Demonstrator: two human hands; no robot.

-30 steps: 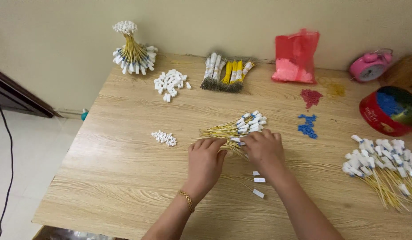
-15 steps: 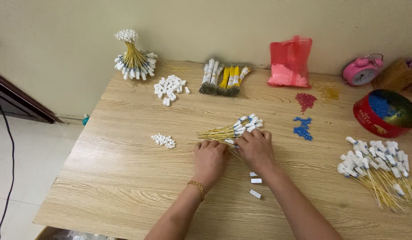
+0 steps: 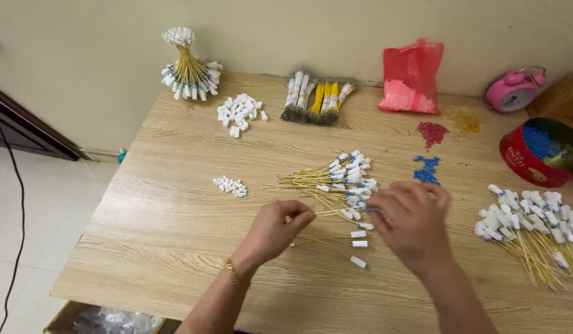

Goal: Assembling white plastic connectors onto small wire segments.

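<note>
My left hand (image 3: 277, 227) pinches the bare end of a thin yellow wire (image 3: 328, 212) with a white connector on it. My right hand (image 3: 411, 222) is blurred, with its fingers by the connector end of that wire; what it holds is unclear. Just beyond both hands lies a fanned pile of yellow wires with white connectors (image 3: 339, 179). Three more finished wires (image 3: 354, 244) lie on the wooden table (image 3: 175, 235) below the hands. A small heap of tiny white pieces (image 3: 230, 185) sits to the left.
A larger pile of finished wires (image 3: 534, 222) lies at the right. Blue beads (image 3: 427, 169), red beads (image 3: 432, 132), a red tin (image 3: 537, 153), a red bag (image 3: 412, 77) and a pink clock (image 3: 514, 91) stand farther back. Bundles (image 3: 317, 96), loose white connectors (image 3: 239, 113) and a tied wire bunch (image 3: 189, 65) line the wall.
Both hands have drawn apart, the right one shifting right, and a single wire is now stretched between them. The camera has also moved closer.
</note>
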